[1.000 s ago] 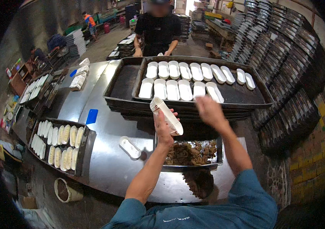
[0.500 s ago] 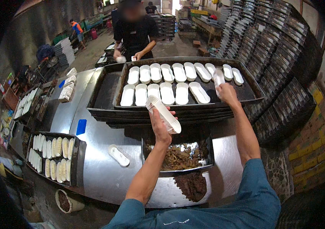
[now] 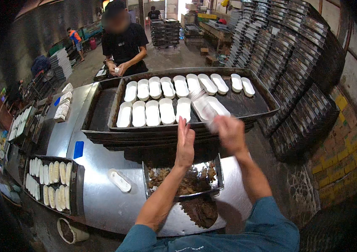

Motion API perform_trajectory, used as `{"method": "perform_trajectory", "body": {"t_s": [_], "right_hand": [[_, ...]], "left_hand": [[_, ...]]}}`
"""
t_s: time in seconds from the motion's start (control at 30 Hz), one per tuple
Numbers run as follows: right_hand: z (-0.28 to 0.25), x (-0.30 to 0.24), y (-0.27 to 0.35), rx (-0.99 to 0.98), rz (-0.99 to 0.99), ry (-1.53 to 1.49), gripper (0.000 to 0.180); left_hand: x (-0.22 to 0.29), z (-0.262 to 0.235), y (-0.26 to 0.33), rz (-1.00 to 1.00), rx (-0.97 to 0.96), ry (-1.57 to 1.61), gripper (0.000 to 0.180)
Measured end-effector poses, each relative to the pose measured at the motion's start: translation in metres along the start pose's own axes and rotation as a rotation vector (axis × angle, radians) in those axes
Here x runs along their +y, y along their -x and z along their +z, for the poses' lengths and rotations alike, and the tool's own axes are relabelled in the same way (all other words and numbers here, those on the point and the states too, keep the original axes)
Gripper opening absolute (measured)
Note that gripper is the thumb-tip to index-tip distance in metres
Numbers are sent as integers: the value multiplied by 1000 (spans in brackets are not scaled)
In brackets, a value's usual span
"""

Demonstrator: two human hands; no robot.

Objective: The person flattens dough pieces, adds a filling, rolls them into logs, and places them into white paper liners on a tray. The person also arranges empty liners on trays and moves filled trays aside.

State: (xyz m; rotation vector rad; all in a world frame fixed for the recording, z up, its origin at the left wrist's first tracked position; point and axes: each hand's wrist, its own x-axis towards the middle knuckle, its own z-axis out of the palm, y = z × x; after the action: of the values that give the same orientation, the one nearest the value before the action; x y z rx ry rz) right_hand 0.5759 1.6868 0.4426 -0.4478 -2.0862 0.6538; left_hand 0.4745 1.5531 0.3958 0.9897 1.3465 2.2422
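Note:
A large dark baking tray (image 3: 266, 110) holds two rows of white oblong paper baking cups (image 3: 155, 87). Over its front right part, my right hand (image 3: 230, 131) is closed around a stack of the same paper cups (image 3: 205, 106), smeared by motion. My left hand (image 3: 185, 145) is held up at the tray's front edge, seen edge-on with fingers stretched out and nothing visible in it. Below it sits a metal pan (image 3: 221, 174) with brown, sticky-looking scraps inside. A single white paper cup (image 3: 119, 180) lies on the metal table (image 3: 98, 206) to the left.
Across the tray stands a person (image 3: 124, 46) holding a small white thing. At the left are a tray of filled cups (image 3: 74, 189), a blue card (image 3: 78, 149) and a row of paper cups (image 3: 63, 107). Tall stacks of trays (image 3: 287, 63) rise on the right; a bucket (image 3: 72, 232) stands below.
The cup stack has left my left hand, which now has its fingers stretched. My right hand has come left and nearer from the tray's far right. The view has shifted to the right.

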Motion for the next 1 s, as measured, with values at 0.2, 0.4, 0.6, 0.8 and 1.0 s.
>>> {"method": "perform_trajectory", "body": {"t_s": [0.2,0.4,0.6,0.8,1.0], "right_hand": [[-28,140,-98,-296,239,838,27],[73,33,-32,-172,24,117,24],[303,-160,150,-1030,-127,17,35],[382,-175,215,-1101,-180,269,36],[269,-175,158,-861,292,-302,24]], "left_hand": [[22,-74,106,-153,-120,-349,41],[67,-198,222,-80,565,-250,72],[115,-319,264,181,986,-284,51],[66,-354,296,-553,943,-325,39],[43,-361,284,-431,744,-400,43]]}}
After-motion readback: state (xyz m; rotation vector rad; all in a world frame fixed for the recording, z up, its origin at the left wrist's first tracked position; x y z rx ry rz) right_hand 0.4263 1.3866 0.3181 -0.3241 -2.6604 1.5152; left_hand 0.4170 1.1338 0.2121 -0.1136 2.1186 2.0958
